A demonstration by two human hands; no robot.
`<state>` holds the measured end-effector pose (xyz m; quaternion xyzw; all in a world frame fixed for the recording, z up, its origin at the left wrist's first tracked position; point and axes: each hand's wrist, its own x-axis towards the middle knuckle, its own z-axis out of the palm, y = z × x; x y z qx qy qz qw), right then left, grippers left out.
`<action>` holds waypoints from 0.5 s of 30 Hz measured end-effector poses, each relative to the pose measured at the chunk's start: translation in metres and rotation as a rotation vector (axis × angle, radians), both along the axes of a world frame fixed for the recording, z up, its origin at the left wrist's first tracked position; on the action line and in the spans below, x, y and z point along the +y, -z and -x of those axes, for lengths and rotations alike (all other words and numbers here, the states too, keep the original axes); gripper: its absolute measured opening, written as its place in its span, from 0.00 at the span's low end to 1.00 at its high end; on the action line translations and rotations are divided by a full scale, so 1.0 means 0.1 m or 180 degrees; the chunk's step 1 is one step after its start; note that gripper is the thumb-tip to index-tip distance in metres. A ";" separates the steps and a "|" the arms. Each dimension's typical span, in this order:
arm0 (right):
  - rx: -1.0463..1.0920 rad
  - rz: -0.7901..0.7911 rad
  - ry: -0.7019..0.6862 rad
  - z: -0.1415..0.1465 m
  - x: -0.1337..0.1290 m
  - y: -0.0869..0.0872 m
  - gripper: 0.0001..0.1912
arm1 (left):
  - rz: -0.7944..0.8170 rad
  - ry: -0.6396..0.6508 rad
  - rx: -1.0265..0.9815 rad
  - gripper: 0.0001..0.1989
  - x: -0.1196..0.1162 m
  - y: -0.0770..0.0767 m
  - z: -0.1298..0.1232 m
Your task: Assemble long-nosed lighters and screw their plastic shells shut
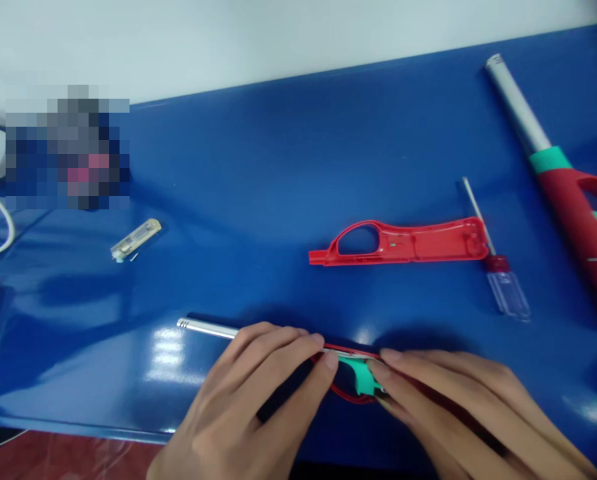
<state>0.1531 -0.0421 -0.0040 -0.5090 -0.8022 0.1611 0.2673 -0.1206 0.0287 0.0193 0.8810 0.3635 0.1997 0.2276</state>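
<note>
Both hands are at an opened gas lighter (346,350) with a red shell, near the front edge of the blue table. My left hand (258,387) is closed over its front part, fingertips pinching beside the trigger guard, and the silver barrel (206,327) sticks out to the left. The fingers of my right hand (453,393) close on the body next to the green trigger (362,377). A pale wire or strip runs along the upper edge between the fingertips. My right hand hides the handle's rear end. Farther back lies the red other half-shell (428,241), inner side up.
A screwdriver (508,287) with a clear handle touches the half-shell's right end. At the right lies a larger red lighter (573,207). A small translucent piece (137,240) rests at left. A blurred-out object (73,147) and a white cable (3,230) are at far left.
</note>
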 end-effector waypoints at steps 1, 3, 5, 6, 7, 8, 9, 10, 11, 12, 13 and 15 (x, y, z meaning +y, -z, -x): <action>0.0005 -0.0016 -0.0012 -0.01 0.00 0.01 0.31 | -0.0005 -0.0030 0.0022 0.16 0.00 0.00 0.00; 0.0030 -0.0046 -0.0013 -0.01 0.00 0.02 0.30 | 0.0013 -0.0062 0.0055 0.16 -0.01 0.00 0.00; 0.0061 -0.0027 0.0035 0.01 0.00 0.02 0.29 | 0.0036 -0.0037 0.0069 0.16 -0.02 0.01 0.01; 0.0075 -0.0036 0.0064 0.02 0.00 0.01 0.30 | 0.0047 -0.0026 0.0062 0.16 -0.02 0.01 0.01; 0.0080 -0.0037 0.0090 0.03 0.01 0.00 0.30 | 0.0050 -0.0029 0.0038 0.17 -0.03 0.02 0.02; 0.0077 -0.0037 0.0119 0.04 0.02 0.00 0.31 | 0.0053 -0.0037 0.0016 0.17 -0.03 0.03 0.02; 0.0068 -0.0042 0.0143 0.04 0.03 -0.02 0.31 | 0.0059 -0.0042 0.0003 0.18 -0.04 0.04 0.03; 0.0049 -0.0057 0.0138 0.05 0.04 -0.03 0.31 | 0.0058 -0.0060 -0.0014 0.18 -0.04 0.05 0.03; 0.0040 -0.0061 0.0136 0.07 0.06 -0.04 0.31 | 0.0048 -0.0076 -0.0023 0.19 -0.05 0.05 0.03; 0.0048 -0.0060 0.0146 0.08 0.08 -0.06 0.29 | 0.0017 -0.0092 -0.0033 0.20 -0.05 0.06 0.03; 0.0058 -0.0050 0.0163 0.10 0.10 -0.08 0.27 | -0.0007 -0.0084 -0.0039 0.20 -0.05 0.06 0.02; 0.0117 -0.0088 0.0316 0.14 0.12 -0.10 0.20 | -0.0063 -0.0037 -0.0071 0.21 -0.05 0.06 0.02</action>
